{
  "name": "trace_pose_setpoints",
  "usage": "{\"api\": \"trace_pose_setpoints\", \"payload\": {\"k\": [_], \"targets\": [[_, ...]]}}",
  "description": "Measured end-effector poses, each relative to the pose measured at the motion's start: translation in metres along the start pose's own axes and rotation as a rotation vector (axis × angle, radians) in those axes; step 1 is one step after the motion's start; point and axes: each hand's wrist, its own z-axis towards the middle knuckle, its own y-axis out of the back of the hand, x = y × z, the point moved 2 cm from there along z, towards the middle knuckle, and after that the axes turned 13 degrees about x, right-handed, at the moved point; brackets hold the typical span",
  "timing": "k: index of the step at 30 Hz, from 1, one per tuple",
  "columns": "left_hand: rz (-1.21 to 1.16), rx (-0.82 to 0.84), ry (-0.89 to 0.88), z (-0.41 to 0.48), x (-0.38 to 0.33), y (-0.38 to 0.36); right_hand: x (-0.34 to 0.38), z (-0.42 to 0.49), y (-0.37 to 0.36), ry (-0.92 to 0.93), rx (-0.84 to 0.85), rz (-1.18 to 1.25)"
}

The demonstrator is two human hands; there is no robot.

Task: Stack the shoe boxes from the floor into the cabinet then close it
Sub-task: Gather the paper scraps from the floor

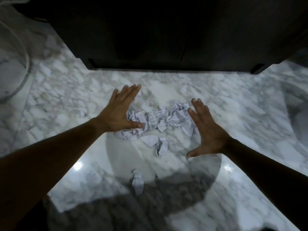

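A dark cabinet (166,39) fills the top of the head view, its doors shut and its base resting on the marble floor. No shoe box is in sight. My left hand (119,112) and my right hand (205,129) hover open, fingers spread, on either side of a heap of crumpled white paper (160,121) lying on the floor in front of the cabinet. The left thumb touches the heap's left edge. The right palm stands just right of the heap.
One loose crumpled paper piece (138,182) lies nearer to me on the white marble floor (233,100). A pale round object (11,75) sits at the far left. Bright light reflections show on the floor.
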Motion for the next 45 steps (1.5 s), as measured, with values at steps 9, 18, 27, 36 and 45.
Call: {"api": "trace_pose_setpoints", "payload": {"k": [9,18,27,36,45], "targets": [[-0.025,0.205,0.009,-0.069,-0.046,-0.041,0.049,0.062,-0.023,-0.016,0.196,-0.292],[0.160,0.024,0.213,-0.128,-0.097,-0.127,0.061,0.054,-0.033,-0.080,0.082,-0.190],[0.171,-0.271,0.192,-0.097,-0.066,-0.110,0.058,0.058,-0.036,-0.168,-0.253,-0.079],[0.381,-0.128,0.008,-0.053,-0.055,-0.085,0.056,0.058,-0.038,-0.177,-0.259,-0.041],[0.088,-0.397,0.104,-0.045,-0.068,-0.081,0.059,0.057,-0.037,-0.228,-0.204,-0.070]]}}
